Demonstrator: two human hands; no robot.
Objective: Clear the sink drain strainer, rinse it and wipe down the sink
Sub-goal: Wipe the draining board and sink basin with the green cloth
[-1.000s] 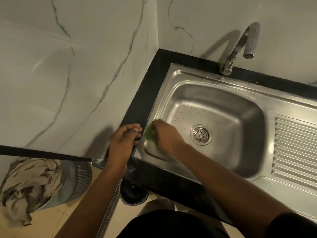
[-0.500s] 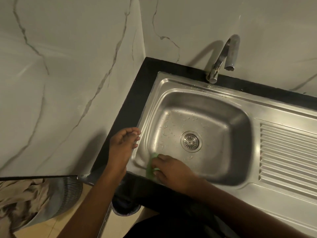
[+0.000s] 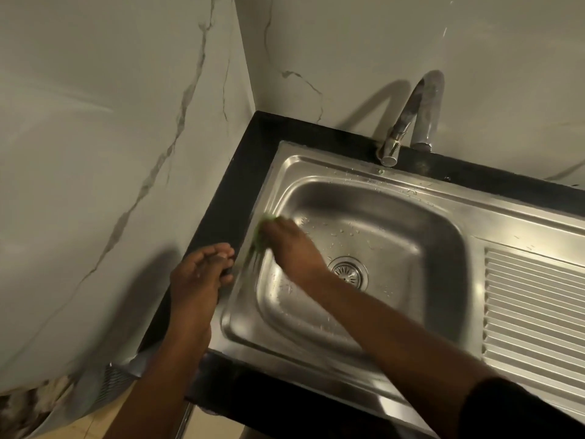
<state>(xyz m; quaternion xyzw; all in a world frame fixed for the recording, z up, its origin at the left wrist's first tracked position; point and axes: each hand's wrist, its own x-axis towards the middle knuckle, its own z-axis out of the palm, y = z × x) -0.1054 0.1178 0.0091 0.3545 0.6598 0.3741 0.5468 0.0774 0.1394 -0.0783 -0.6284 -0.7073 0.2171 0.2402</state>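
A stainless steel sink (image 3: 424, 217) is set in a black counter (image 3: 228, 201) in a wall corner. Its round metal drain strainer (image 3: 349, 272) sits in the drain at the basin's middle. My right hand (image 3: 291, 245) is blurred with motion and presses a green scrub pad (image 3: 260, 236) against the basin's left wall; only the pad's edge shows past the fingers. My left hand (image 3: 199, 274) rests on the counter's left edge, fingers curled over it, holding nothing. Water drops dot the basin floor.
A chrome tap (image 3: 411, 122) stands at the back rim of the sink. A ribbed draining board (image 3: 535, 315) fills the right side. Marble-patterned walls close in on the left and behind. Down at the lower left stands a mesh basket (image 3: 107, 384) with crumpled cloth (image 3: 25, 410).
My right hand has swept the green pad from the basin's near left corner up along the left wall. The left hand stays on the counter edge. The camera has shifted.
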